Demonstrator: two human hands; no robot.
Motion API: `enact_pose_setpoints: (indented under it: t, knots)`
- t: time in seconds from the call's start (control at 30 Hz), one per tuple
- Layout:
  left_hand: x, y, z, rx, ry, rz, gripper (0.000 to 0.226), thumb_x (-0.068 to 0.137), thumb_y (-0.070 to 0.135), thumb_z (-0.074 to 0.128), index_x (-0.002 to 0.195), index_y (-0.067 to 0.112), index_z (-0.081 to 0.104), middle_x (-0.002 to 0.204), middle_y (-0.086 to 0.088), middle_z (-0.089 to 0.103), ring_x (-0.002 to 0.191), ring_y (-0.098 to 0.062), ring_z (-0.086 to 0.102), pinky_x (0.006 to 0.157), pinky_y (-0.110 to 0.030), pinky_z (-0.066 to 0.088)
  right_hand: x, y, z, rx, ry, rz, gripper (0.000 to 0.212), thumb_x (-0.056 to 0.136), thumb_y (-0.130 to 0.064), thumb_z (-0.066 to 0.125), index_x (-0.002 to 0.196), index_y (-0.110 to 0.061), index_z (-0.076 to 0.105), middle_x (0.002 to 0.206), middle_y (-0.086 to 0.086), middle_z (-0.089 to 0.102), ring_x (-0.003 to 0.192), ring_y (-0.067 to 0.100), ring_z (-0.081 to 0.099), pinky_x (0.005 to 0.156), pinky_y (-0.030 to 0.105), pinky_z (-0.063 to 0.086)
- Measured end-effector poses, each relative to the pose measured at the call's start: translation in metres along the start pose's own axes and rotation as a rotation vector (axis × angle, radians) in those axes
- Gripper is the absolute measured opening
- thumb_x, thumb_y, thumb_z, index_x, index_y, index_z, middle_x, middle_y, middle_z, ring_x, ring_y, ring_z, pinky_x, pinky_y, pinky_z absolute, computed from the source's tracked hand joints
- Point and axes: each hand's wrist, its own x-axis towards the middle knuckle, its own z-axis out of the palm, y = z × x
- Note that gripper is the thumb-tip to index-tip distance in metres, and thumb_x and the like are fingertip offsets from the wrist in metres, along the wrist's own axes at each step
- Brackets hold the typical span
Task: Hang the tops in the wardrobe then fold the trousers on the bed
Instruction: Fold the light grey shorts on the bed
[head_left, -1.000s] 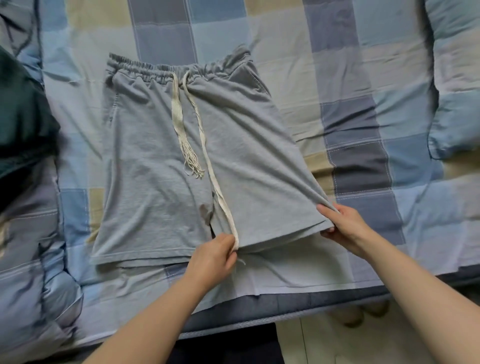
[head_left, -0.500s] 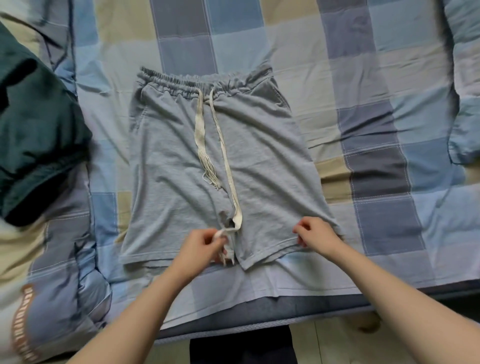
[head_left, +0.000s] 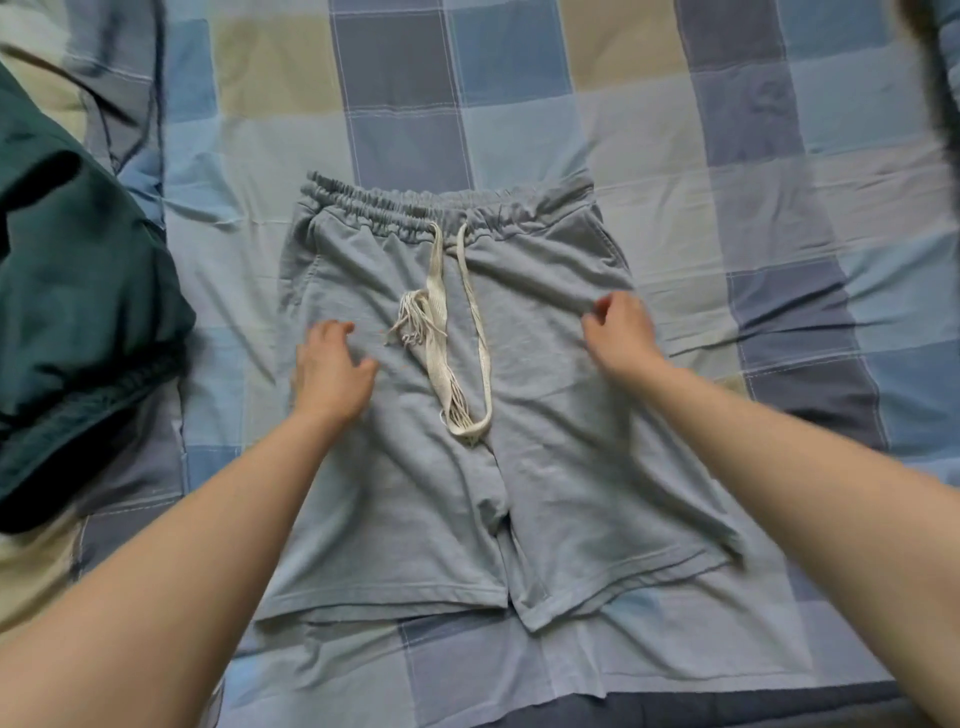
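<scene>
hands moved up from hem | left hand, right hand loose-fingered, empty, on shorts

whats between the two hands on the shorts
In the head view, the cream drawstring lies on the grey shorts between the left hand and right hand, its frayed ends loose; otherwise bare cloth.
</scene>
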Motion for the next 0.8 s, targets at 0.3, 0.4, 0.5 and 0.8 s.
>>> enact_pose_setpoints:
  t: [0.3, 0.4, 0.5, 0.8]
  knots:
    - [0.094, -0.036, -0.008, 0.072, 0.174, -0.155, 0.053, 0.087, 0.039, 0.066, 0.128, 0.009, 0.051, 0.137, -0.022, 0.044, 0.128, -0.041, 0.038, 0.109, -0.044, 0.03, 0.12, -0.041, 0.006, 0.392, 0.084, 0.142, 0.052, 0.092, -0.051, 0.052, 0.122, -0.009, 0.05, 0.116, 0.008, 0.054, 0.107, 0.022, 0.052, 0.089, 0.024, 0.039]
    - [0.109, -0.035, -0.011, 0.079, 0.181, -0.14, 0.031, 0.091, 0.03, 0.061, 0.11, 0.005, 0.063, 0.123, -0.024, 0.057, 0.118, -0.042, 0.049, 0.1, -0.043, 0.041, 0.128, -0.054, 0.009, 0.473, 0.075, 0.136, 0.025, 0.088, -0.031, 0.063, 0.103, -0.01, 0.061, 0.101, 0.005, 0.058, 0.09, 0.017, 0.055, 0.072, 0.022, 0.043]
    - [0.112, -0.032, -0.02, -0.14, 0.329, -0.155, 0.017, 0.095, 0.024, 0.052, 0.097, 0.008, 0.058, 0.111, -0.02, 0.064, 0.105, -0.037, 0.056, 0.082, -0.036, 0.04, 0.135, -0.07, -0.004, 0.392, 0.241, 0.05, 0.014, 0.09, -0.013, 0.05, 0.096, -0.012, 0.062, 0.096, 0.006, 0.058, 0.09, 0.014, 0.052, 0.075, 0.021, 0.039]
    - [0.06, -0.066, -0.007, -0.262, 0.235, -0.239, 0.056, 0.08, 0.037, 0.072, 0.123, 0.01, 0.048, 0.127, -0.014, 0.055, 0.114, -0.033, 0.055, 0.096, -0.042, 0.043, 0.118, -0.03, -0.028, 0.137, 0.0, 0.159, 0.062, 0.093, -0.048, 0.051, 0.128, 0.003, 0.049, 0.127, 0.021, 0.055, 0.115, 0.031, 0.055, 0.085, 0.032, 0.042]
